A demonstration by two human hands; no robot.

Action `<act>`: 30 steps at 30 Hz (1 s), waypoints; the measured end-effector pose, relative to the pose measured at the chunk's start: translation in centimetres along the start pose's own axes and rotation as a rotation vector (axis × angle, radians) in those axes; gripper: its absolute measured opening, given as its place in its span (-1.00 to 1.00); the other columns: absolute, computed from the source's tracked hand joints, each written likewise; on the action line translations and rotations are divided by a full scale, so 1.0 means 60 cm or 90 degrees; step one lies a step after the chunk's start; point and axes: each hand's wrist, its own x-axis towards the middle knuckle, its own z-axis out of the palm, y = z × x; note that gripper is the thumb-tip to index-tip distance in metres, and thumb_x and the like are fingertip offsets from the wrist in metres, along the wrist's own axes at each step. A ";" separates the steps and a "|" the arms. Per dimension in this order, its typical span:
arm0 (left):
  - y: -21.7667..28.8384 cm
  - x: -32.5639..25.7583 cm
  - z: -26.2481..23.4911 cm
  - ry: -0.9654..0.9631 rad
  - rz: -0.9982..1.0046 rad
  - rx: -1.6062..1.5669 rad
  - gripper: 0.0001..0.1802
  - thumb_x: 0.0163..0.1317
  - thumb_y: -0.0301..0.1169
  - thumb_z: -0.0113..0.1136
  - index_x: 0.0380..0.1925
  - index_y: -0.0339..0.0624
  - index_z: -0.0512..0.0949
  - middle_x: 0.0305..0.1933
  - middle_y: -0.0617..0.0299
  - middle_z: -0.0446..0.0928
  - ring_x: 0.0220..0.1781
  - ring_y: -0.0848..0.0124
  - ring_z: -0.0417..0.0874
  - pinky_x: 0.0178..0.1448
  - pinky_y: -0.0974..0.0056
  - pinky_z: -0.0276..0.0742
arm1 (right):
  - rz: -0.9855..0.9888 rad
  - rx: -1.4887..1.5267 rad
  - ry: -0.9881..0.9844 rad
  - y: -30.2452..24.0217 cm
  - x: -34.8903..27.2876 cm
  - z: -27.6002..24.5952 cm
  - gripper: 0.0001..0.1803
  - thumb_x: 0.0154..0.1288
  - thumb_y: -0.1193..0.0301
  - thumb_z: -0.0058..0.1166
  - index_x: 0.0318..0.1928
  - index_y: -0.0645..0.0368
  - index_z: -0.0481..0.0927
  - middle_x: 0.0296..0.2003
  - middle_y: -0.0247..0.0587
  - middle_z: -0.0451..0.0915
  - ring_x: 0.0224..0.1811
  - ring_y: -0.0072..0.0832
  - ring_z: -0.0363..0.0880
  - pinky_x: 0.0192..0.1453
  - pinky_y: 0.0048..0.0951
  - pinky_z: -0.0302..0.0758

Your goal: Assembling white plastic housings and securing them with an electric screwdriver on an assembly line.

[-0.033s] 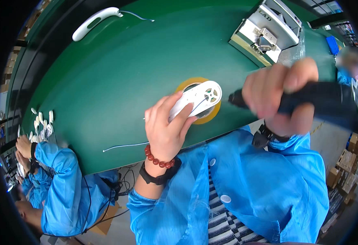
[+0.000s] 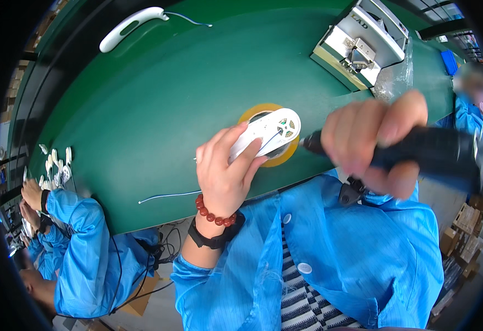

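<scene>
My left hand [image 2: 225,165] grips a white plastic housing [image 2: 272,130] with a round slotted end and a thin blue wire across it. The housing rests on a roll of yellowish tape [image 2: 280,159] lying flat on the table. In my right hand [image 2: 371,138], blurred by motion, is a black electric screwdriver [image 2: 434,151]. Its tip points left and stands just right of the housing's round end, seemingly apart from it. A thin blue-white wire [image 2: 167,196] runs over the table from beneath my left hand.
On the green table [image 2: 170,99] lies a white curved handle [image 2: 134,28] with a wire, far left. A grey-white machine [image 2: 363,47] stands far right, beside clear plastic wrap [image 2: 393,80]. At left, a co-worker's hands [image 2: 32,196] are near several white parts [image 2: 59,168].
My right hand has shifted slightly, and the screwdriver's tip is a little further left and lower, closer to the housing. The left hand keeps its hold.
</scene>
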 end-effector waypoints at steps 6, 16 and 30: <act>0.000 -0.001 0.005 0.008 0.000 -0.012 -0.64 -0.10 -0.36 0.47 -0.21 -0.05 0.69 0.11 0.16 0.58 0.07 0.16 0.59 0.03 0.16 0.41 | 0.020 -0.055 -0.053 0.018 -0.019 0.019 -0.57 0.33 0.15 0.21 -0.05 0.10 0.30 -0.51 -0.36 0.50 -0.58 -0.55 0.47 -0.47 -0.47 0.42; -0.001 -0.005 0.007 0.009 -0.005 -0.008 -0.65 -0.10 -0.34 0.47 -0.21 -0.05 0.69 0.12 0.17 0.57 0.08 0.17 0.59 0.03 0.16 0.40 | 0.085 -0.034 0.009 0.031 -0.029 0.016 -0.56 0.33 0.16 0.21 -0.07 0.13 0.28 -0.51 -0.27 0.48 -0.52 -0.50 0.45 -0.40 -0.42 0.39; -0.006 -0.001 0.008 0.010 0.009 0.005 -0.60 -0.13 -0.33 0.46 -0.19 -0.06 0.68 0.11 0.16 0.58 0.06 0.17 0.59 -0.02 0.18 0.41 | -0.011 -0.054 -0.015 0.051 -0.032 0.013 -0.58 0.15 0.39 0.38 -0.14 0.21 0.37 -0.54 -0.24 0.52 -0.56 -0.45 0.51 -0.47 -0.45 0.46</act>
